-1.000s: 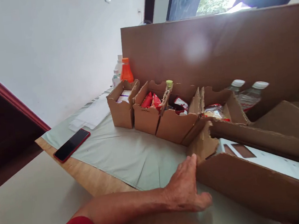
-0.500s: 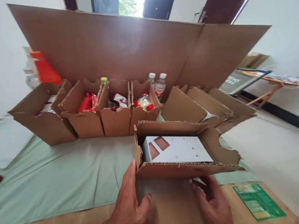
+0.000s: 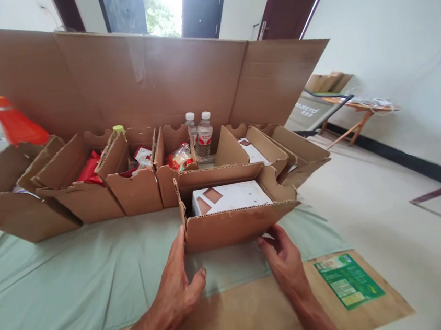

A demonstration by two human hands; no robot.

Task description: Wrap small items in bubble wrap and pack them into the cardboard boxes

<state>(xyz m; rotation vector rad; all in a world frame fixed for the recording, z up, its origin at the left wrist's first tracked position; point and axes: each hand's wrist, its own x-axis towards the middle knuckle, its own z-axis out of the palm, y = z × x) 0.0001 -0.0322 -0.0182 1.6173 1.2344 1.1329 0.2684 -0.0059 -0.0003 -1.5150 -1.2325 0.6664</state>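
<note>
An open cardboard bin (image 3: 243,228) is held between my two hands above the front of the green cloth; whether its base touches the cloth I cannot tell. Inside lies a white box (image 3: 235,197) with two brown diamond-like patches at one end. My left hand (image 3: 178,285) presses its fingers against the bin's left end, thumb apart in front. At the lower right, my right hand (image 3: 284,260) has its fingers tucked under the bin, and their tips are hidden.
Behind stand several cardboard bins (image 3: 94,203) holding red packets and snacks. Two clear bottles (image 3: 203,135) stand near a tall cardboard panel (image 3: 188,79). More bins (image 3: 301,148) are at right. A green label (image 3: 349,280) lies on the wooden table edge (image 3: 237,321).
My hands have moved the bin away from me, towards the row of bins. The view has turned right, so the background sits further left.
</note>
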